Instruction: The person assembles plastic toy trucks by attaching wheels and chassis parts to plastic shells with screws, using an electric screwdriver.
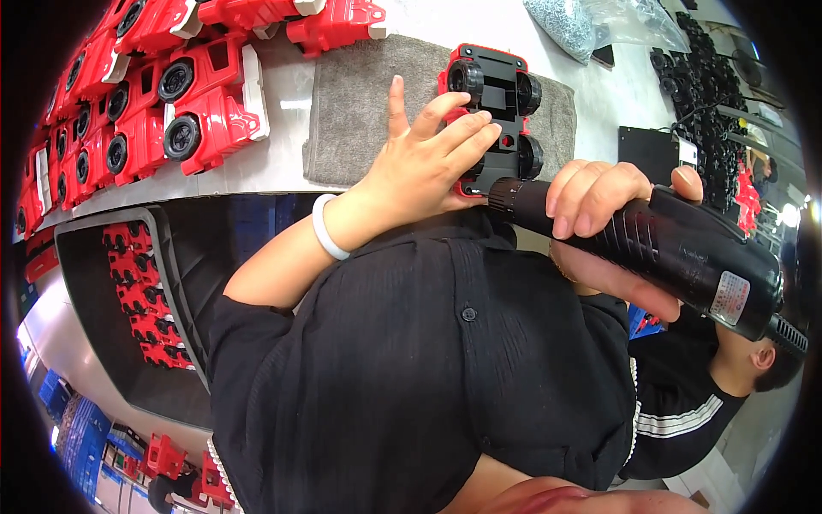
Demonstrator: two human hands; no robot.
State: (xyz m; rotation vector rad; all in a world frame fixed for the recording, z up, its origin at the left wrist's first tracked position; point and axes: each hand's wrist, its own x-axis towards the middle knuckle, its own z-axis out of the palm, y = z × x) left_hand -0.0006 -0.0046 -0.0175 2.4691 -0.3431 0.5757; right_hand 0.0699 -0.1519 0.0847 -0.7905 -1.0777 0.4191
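Observation:
A red toy vehicle (499, 92) lies wheels-up on a grey cloth, its black underside and black wheels showing. My left hand (424, 158) rests across its left side with fingers spread; two fingertips touch the underside, and the little finger sticks up. My right hand (599, 197) is wrapped round a black electric screwdriver (702, 248), which lies slantwise with its cord end at the right. The driver's nose meets the near end of the toy vehicle. Its bit tip is close to the near-left corner; whether it sits in a screw, I cannot tell.
Beneath the toy lies the grey cloth (347, 120). Rows of red toy vehicles (205, 128) are stacked at left. Below the table edge, a dark bin (184, 283) holds more. A bag of small screws (561, 26) lies far right, near black parts (706, 94). A co-worker (685, 403) sits at right.

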